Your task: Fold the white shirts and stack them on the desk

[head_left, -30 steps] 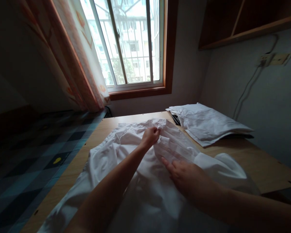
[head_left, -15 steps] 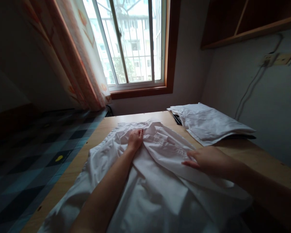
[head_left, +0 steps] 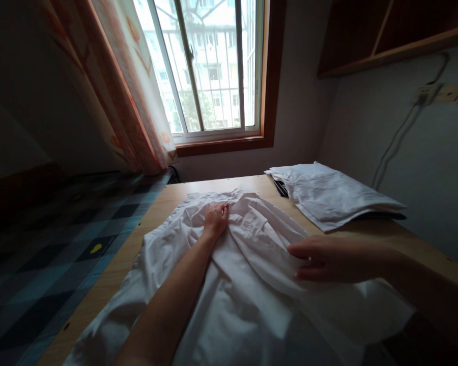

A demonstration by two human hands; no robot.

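Note:
A white shirt (head_left: 248,284) lies spread over a wooden table (head_left: 370,239), rumpled near its collar. My left hand (head_left: 216,219) rests on the shirt close to the collar at the far end, fingers curled into the fabric. My right hand (head_left: 324,258) lies at the shirt's right edge, fingers together and pointing left, pinching a fold of the cloth. Both forearms reach in from the near edge and cover part of the shirt.
A stack of folded white cloth (head_left: 330,195) sits at the table's far right, over something dark. A window (head_left: 209,66) with an orange-patterned curtain (head_left: 137,101) is behind. A checkered floor (head_left: 53,259) lies left; a wall socket and cable (head_left: 427,94) are right.
My left hand moved left and down onto the collar area. My right hand slid from the shirt's middle out to its right edge, and the raised fold was laid flatter.

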